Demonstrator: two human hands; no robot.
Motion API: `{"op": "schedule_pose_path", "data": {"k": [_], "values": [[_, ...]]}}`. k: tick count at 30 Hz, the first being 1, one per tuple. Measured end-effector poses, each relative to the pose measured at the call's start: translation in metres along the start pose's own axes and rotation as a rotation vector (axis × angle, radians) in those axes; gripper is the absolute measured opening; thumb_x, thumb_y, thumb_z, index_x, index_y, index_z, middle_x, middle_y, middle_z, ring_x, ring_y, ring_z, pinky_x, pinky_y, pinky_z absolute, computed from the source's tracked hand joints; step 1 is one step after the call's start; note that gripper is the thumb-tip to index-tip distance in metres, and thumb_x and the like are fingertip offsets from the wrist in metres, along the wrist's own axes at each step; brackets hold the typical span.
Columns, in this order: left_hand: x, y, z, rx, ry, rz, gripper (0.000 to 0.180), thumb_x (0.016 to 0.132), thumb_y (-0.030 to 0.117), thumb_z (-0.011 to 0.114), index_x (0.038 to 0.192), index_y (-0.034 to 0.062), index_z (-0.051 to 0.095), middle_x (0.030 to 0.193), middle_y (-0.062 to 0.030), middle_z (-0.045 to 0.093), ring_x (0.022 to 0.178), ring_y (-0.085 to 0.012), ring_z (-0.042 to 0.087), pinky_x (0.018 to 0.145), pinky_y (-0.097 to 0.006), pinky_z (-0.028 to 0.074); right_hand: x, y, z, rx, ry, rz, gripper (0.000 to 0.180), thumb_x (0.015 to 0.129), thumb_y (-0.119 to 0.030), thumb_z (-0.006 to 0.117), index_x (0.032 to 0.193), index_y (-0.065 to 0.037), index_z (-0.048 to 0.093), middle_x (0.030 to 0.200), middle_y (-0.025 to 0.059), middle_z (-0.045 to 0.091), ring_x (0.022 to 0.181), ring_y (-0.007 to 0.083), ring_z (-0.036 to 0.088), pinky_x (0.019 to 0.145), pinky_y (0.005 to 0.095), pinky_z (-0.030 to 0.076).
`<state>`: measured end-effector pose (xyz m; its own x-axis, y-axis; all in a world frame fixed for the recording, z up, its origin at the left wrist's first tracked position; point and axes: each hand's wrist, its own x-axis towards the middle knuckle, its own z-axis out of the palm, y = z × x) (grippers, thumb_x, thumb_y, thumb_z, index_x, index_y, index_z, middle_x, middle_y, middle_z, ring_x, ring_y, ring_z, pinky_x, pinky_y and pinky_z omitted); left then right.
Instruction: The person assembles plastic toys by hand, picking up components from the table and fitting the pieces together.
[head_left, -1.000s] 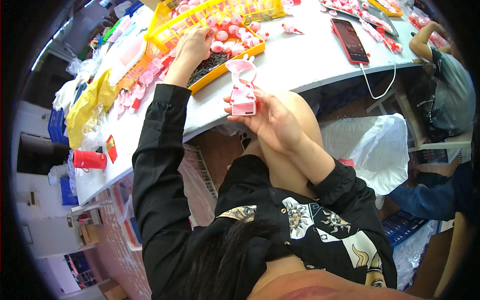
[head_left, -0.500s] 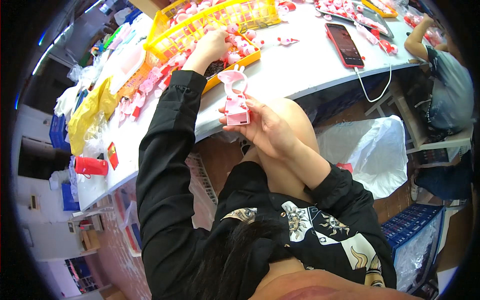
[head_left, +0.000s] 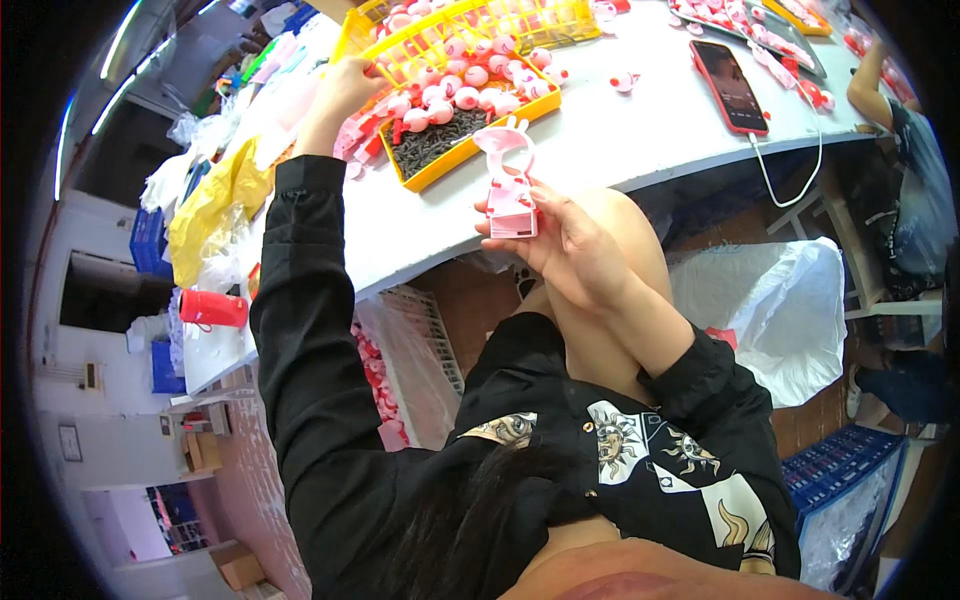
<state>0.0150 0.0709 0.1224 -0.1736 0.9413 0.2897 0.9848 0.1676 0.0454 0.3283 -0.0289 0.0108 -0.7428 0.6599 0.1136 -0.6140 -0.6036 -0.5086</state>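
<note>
My right hand (head_left: 580,255) is closed on a pink plastic toy part (head_left: 513,215), a boxy body topped by an open ring with small ears. It is held above my lap, just off the table's front edge. My left hand (head_left: 345,92) is stretched out to the pink parts left of a shallow yellow tray (head_left: 462,168), close by the yellow basket's corner; its fingers are mostly hidden. Round pink-and-white heads (head_left: 468,97) fill much of that tray. Many small dark screw-like pieces (head_left: 430,155) lie at its near left end.
A yellow basket (head_left: 480,30) of pink parts stands behind the tray. On the white table (head_left: 620,140) lie a red-cased phone (head_left: 728,88) with a white cable and a red cylinder (head_left: 213,308). Another person's arm (head_left: 872,85) shows at far right. A white bag (head_left: 800,320) stands below the table.
My left hand has left the round heads in the tray and moved left, uncovering the dark pieces. The right hand keeps hold of the pink toy part. The whole view has shifted somewhat.
</note>
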Motion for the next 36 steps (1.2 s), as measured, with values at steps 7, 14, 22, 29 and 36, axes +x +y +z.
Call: {"op": "schedule_pose_path", "data": {"k": [7,14,22,29,36], "values": [[-0.019,-0.042,0.031,-0.163,-0.221,-0.124,0.028,0.069,0.025,0.075,0.081,0.0005,0.069,0.073,-0.0117,0.067,0.068,-0.0199,0.065,0.064,-0.030,0.050,0.003,0.004,-0.001,0.060,-0.057,0.026,0.044,0.099,-0.022,0.037,0.137,-0.001,0.030,0.114,0.0185,0.055,0.103,0.0268,0.058,0.090,0.0379,0.049],[-0.029,-0.044,0.061,-0.237,-0.289,-0.247,0.028,0.067,0.028,0.078,0.078,0.0029,0.070,0.066,-0.0073,0.064,0.059,-0.0137,0.061,0.055,-0.028,0.047,0.002,0.002,-0.001,-0.001,-0.023,0.008,0.043,0.099,-0.022,0.035,0.135,0.001,0.033,0.117,0.0205,0.054,0.106,0.0278,0.057,0.092,0.0385,0.048],[-0.079,-0.031,0.032,-0.575,-0.010,-0.281,0.032,0.072,0.020,0.080,0.093,0.0043,0.063,0.073,-0.0014,0.062,0.060,-0.0054,0.054,0.053,-0.020,0.042,0.003,0.006,0.000,-0.044,-0.024,0.012,0.042,0.099,-0.022,0.033,0.132,0.004,0.037,0.120,0.0227,0.055,0.108,0.0290,0.057,0.094,0.0397,0.046],[-0.148,0.050,-0.004,-0.925,0.097,0.022,0.018,0.083,0.008,0.068,0.100,0.0024,0.063,0.074,0.0002,0.062,0.056,-0.0032,0.047,0.049,-0.017,0.034,0.000,0.012,-0.002,0.003,-0.027,-0.029,0.035,0.099,-0.020,0.039,0.125,0.002,0.042,0.105,0.0153,0.059,0.098,0.0264,0.060,0.087,0.0394,0.050],[-0.200,0.105,-0.007,-1.011,0.245,0.146,0.012,0.084,0.005,0.066,0.095,-0.0002,0.065,0.077,-0.0045,0.064,0.054,-0.0044,0.046,0.050,-0.017,0.035,-0.006,0.027,-0.010,0.032,-0.057,0.097,0.035,0.098,-0.025,0.041,0.121,0.001,0.046,0.106,0.0137,0.059,0.095,0.0251,0.061,0.084,0.0382,0.051]]}}
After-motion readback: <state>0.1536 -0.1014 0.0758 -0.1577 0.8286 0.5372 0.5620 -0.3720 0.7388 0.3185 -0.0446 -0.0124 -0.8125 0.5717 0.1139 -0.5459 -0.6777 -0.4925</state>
